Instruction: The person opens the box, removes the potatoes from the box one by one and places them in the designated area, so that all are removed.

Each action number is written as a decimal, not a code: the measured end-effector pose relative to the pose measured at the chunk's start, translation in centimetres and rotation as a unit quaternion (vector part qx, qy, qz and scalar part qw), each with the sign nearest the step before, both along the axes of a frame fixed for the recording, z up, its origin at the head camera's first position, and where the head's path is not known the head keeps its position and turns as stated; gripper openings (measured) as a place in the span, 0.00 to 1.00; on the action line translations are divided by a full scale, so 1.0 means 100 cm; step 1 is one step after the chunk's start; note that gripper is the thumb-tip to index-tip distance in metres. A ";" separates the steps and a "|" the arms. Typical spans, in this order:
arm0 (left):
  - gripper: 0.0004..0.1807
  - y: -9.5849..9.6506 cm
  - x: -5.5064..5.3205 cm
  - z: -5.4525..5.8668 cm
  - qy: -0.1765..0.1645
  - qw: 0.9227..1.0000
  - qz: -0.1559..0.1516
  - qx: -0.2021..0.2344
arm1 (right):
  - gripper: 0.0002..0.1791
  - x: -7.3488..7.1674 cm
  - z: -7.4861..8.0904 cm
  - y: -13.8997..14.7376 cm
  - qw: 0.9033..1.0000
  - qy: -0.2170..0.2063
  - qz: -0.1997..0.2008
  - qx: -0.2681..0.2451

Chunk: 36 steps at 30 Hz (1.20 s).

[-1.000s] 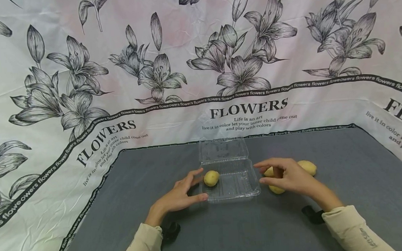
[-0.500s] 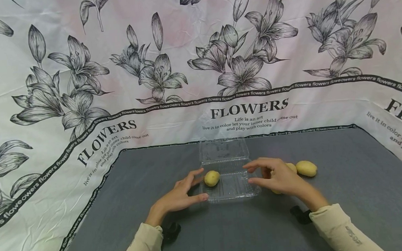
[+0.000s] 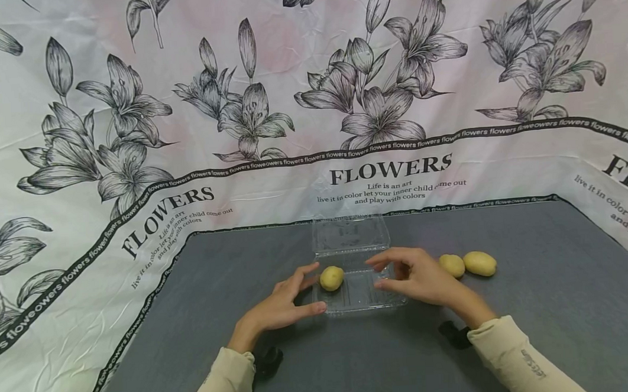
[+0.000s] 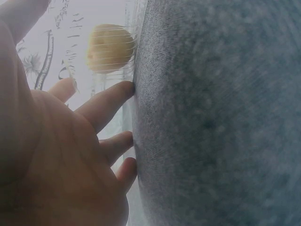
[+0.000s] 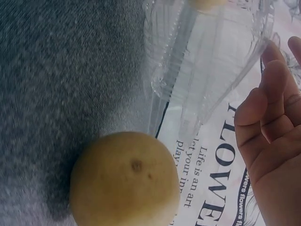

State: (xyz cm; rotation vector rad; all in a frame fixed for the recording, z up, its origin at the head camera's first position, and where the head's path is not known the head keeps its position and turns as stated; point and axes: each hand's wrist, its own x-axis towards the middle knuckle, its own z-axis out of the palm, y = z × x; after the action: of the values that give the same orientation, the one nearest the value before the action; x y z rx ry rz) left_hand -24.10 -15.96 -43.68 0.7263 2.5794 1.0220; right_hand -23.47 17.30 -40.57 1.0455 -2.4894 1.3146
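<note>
A clear plastic clamshell box (image 3: 362,306) stands with its lid (image 3: 350,235) tipped back. Inside, at its left end, lies a yellow rounded fruit (image 3: 331,278) that looks like a lemon. My left hand (image 3: 279,305) lies at the box's left side, thumb and fingers spread; its wrist view shows the fruit (image 4: 110,49) through the ribbed wall beyond the fingers. Over the right part of the box hovers my right hand (image 3: 416,278), its fingers loosely bent and nothing between them. In the right wrist view a similar fruit (image 5: 124,181) sits on the table beside that hand.
Two more yellow fruits, one rounder (image 3: 452,265) and one oval (image 3: 480,263), lie right of the right hand. A grey cloth (image 3: 232,259) covers the table. Behind it hangs a white curtain (image 3: 271,192) printed with flowers and lettering.
My right hand has moved left from beside the fruits to over the box, uncovering the rounder fruit and hiding the nearer one. The left hand and the boxed fruit have stayed put.
</note>
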 end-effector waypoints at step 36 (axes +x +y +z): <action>0.50 0.000 -0.002 -0.002 0.004 1.000 -0.004 -0.005 | 0.20 -0.001 -0.009 -0.026 1.000 0.013 0.003 -0.017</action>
State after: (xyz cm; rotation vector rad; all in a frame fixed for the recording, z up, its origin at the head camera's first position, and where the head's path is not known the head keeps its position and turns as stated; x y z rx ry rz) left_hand -24.34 -15.96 -43.87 0.7396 2.5851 1.0047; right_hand -23.59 14.70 -41.49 1.0560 -2.4385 1.3320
